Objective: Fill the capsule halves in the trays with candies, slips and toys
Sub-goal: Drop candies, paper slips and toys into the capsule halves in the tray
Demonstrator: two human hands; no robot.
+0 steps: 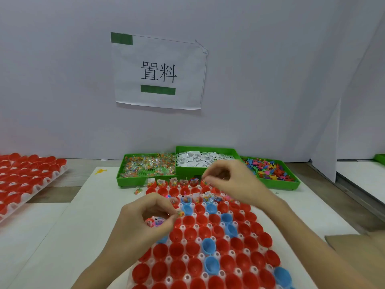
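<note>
Item: white plastic tray of red and blue capsule halves (208, 245), open cups facing up, its long axis running from the near edge away toward the far wall, slightly slanted to the right as it nears us. We count the two or three far rows (187, 191) as filled with packets and slips; every row nearer looks empty, so we judge most of the work is left. Our left hand (143, 222) curls around a small bunch of clear candy packets (155, 222) and pinches one at the fingertips (177, 213) over the tray's left side. Our right hand (231, 182) hovers over the far rows, fingers bent and pinching something small; we cannot tell what. Far of the tray: green bin of candy packets (145, 167), green bin of white slips (206, 159), green bin of coloured toys (270, 170). Far left: a second tray of red halves (27, 176), unfilled as far as we see.
</note>
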